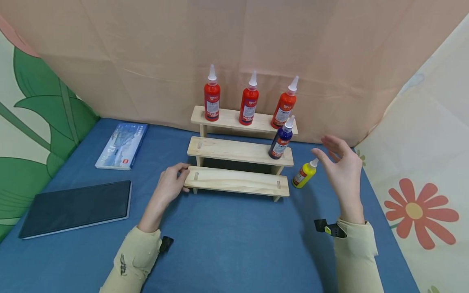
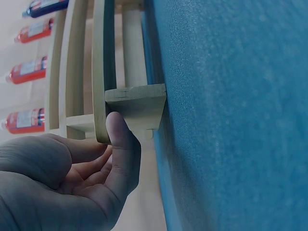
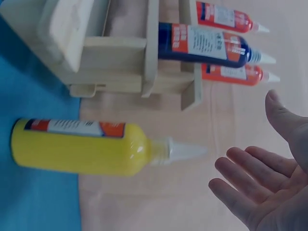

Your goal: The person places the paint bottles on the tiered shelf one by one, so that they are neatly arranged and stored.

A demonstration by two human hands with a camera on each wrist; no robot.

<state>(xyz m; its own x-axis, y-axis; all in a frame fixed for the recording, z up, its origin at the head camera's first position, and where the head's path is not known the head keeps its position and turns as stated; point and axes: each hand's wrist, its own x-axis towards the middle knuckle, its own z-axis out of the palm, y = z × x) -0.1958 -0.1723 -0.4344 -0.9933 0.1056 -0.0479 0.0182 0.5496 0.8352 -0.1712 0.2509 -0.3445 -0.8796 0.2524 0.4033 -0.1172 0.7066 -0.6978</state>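
Note:
A three-step wooden rack (image 1: 238,181) stands on the blue cloth. My left hand (image 1: 171,182) pinches the left end of its lowest step between thumb and fingers, as the left wrist view also shows. Raised above and right of a yellow bottle (image 1: 304,174), my right hand (image 1: 341,173) has its thumb and fingers spread and holds nothing. That bottle stands upright on the cloth by the rack's right end; its white nozzle (image 3: 187,151) points toward the hand without touching it. A dark blue bottle (image 1: 280,142) is on the right of the middle step.
Three red bottles, at left (image 1: 212,97), centre (image 1: 249,103) and right (image 1: 283,108), stand on the top step. To the left lie a blue-and-white box (image 1: 122,145) and a dark flat tablet-like slab (image 1: 77,208). A beige curtain (image 1: 154,61) hangs behind the rack.

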